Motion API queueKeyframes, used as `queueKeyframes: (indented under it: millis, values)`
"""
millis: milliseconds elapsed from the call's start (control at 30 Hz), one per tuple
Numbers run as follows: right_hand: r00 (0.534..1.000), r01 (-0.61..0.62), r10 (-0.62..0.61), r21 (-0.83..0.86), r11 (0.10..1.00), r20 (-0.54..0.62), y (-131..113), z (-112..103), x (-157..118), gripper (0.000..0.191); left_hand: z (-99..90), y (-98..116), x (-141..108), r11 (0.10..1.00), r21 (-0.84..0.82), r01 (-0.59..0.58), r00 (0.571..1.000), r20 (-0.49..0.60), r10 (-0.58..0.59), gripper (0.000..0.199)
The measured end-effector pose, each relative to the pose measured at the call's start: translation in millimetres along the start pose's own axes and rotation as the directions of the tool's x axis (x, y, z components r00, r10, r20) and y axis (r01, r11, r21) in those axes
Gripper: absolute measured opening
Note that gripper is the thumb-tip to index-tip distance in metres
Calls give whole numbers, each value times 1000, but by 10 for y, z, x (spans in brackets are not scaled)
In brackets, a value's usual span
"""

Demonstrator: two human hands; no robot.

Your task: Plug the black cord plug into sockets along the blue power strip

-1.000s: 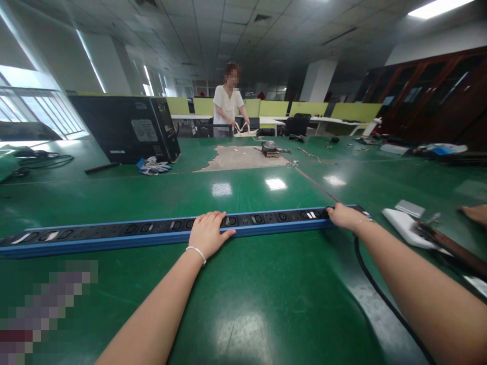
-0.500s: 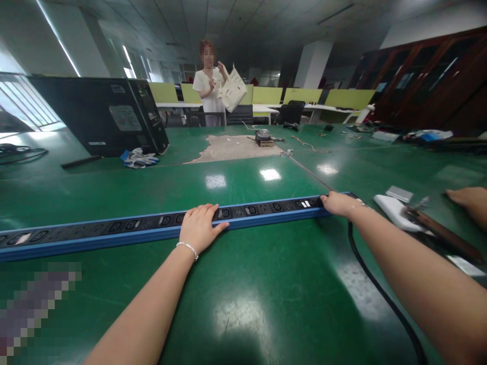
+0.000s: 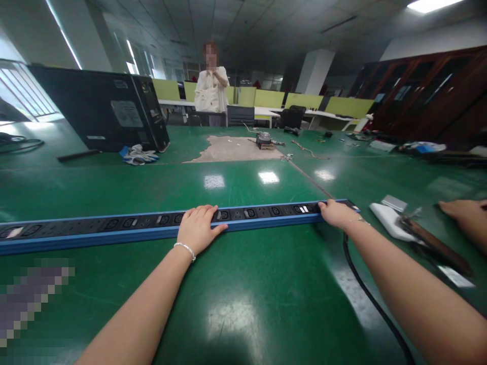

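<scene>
A long blue-edged power strip with black sockets lies across the green table. My left hand clasps it near the middle, fingers over the top and thumb along the near side. Closed around the strip near its right end is my right hand; its fingertips are partly hidden. From below that end a black cable curves toward the lower right.
Another person's hand rests at the right, near a white device and a brown-handled tool. Gloves lie beside a black computer case. A motor-like part sits farther back. A person stands beyond the table.
The strip's right end sits slightly lower in view and its left end slightly higher; both hands stay on it. The person behind has drawn a pale bag in front of the body.
</scene>
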State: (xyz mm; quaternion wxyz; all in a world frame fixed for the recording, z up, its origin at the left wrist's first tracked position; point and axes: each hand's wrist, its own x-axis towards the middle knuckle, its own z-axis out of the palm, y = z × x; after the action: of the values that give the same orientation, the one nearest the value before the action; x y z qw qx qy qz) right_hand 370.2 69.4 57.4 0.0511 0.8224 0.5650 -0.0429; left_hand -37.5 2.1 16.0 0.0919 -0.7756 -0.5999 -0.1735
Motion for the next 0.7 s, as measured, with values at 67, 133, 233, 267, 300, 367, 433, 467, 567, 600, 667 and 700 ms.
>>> queueKeyframes:
  millis: [67, 133, 233, 267, 300, 367, 433, 467, 567, 600, 667, 700]
  values:
    - [1000, -14, 14, -2, 1000, -8, -10, -12, -37, 56, 10, -4, -2, 1000, 1, -5, 1000, -7, 5, 57]
    - [1000, -16, 16, -4, 1000, -26, -20, -38, -79, 56, 20, -7, -5, 1000, 6, -9, 1000, -17, 9, 56]
    - [998, 13, -13, -5, 1000, -56, -19, -83, -148, 55, 31, -8, -6, 1000, 10, -6, 1000, -21, 6, 57]
    - [998, 14, -15, -7, 1000, -68, -15, -92, -171, 55, 33, -8, -6, 1000, 8, -5, 1000, -20, 5, 57]
    - [997, 9, -9, -8, 1000, -81, -11, -97, -194, 55, 34, -8, -6, 1000, 6, -4, 1000, -20, 5, 58]
    - [993, -15, 14, -9, 1000, -115, -4, -89, -235, 57, 35, -6, -6, 1000, -3, -5, 1000, -19, 5, 58]
    - [987, -39, 37, -13, 999, -156, -8, -63, -269, 60, 34, -4, -8, 1000, -10, -2, 1000, -23, 2, 57]
    - [984, -48, 44, -20, 999, -175, -14, -48, -282, 61, 34, -2, -9, 1000, -12, 0, 1000, -25, 0, 56]
    - [980, -68, 62, -24, 997, -187, -42, -6, -313, 63, 35, 0, -12, 1000, -8, 0, 1000, -31, -1, 56]
    - [981, -76, 74, -5, 997, -177, -51, -2, -321, 62, 36, 0, -12, 1000, -6, 0, 1000, -31, 0, 56]
    - [982, -100, 106, 45, 994, -159, -61, -28, -340, 60, 39, -2, -11, 1000, -8, -1, 999, -33, 0, 58]
    - [979, -115, 124, 62, 991, -162, -60, -65, -349, 59, 40, -4, -10, 1000, -11, -1, 1000, -31, 1, 58]
